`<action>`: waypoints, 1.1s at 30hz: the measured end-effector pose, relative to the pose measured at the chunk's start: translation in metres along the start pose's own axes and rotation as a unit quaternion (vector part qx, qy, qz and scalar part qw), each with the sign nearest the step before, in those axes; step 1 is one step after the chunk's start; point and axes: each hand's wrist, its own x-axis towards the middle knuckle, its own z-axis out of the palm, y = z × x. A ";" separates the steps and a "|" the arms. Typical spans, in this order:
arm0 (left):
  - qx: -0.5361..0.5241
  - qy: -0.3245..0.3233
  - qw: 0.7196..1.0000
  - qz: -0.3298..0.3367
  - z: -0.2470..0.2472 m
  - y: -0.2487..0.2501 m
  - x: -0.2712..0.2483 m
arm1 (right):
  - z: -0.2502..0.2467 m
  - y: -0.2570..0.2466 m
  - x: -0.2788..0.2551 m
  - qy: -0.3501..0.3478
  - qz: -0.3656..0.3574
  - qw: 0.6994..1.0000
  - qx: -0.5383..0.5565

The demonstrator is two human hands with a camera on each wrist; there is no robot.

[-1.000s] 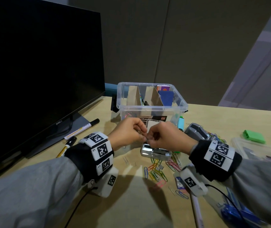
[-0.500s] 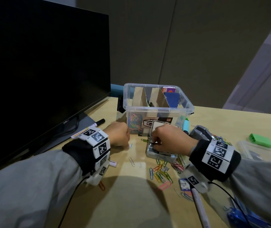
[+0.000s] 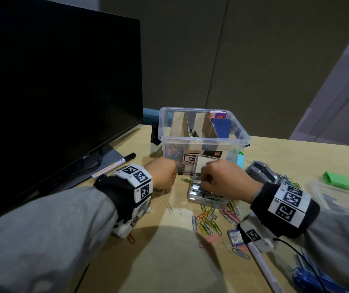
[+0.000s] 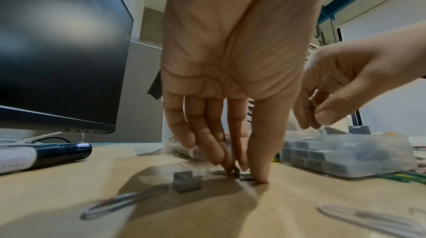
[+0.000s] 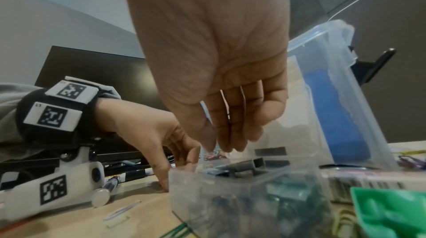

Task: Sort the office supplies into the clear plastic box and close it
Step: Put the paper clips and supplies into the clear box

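**Loose staples being gathered beside the box**

The clear plastic box (image 3: pixel 203 142) is standing open on the counter (image 3: pixel 175 250), one only. The left hand (image 4: pixel 230 77) is pinching a small staple block (image 4: pixel 244 176); a second block (image 4: pixel 186 181) is lying just beside. The right hand (image 3: pixel 222 178) is holding staples over the small staple case (image 3: pixel 206 197). I think the tiny blocks may slip and scatter.
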 end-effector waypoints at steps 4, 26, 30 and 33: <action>-0.062 -0.015 0.998 -0.004 -0.006 -0.003 -0.002 | -0.003 -0.002 0.004 0.033 -0.020 0.999 0.022; -0.237 -0.058 0.969 0.026 -0.029 -0.031 -0.024 | -0.009 -0.020 0.013 0.212 -0.095 0.966 0.109; 0.018 -0.053 0.998 0.003 -0.020 -0.035 -0.014 | -0.007 -0.009 0.008 0.159 -0.042 0.981 0.099; 0.069 -0.067 0.995 0.004 -0.010 -0.034 -0.007 | -0.010 -0.003 0.002 0.121 -0.010 0.988 0.097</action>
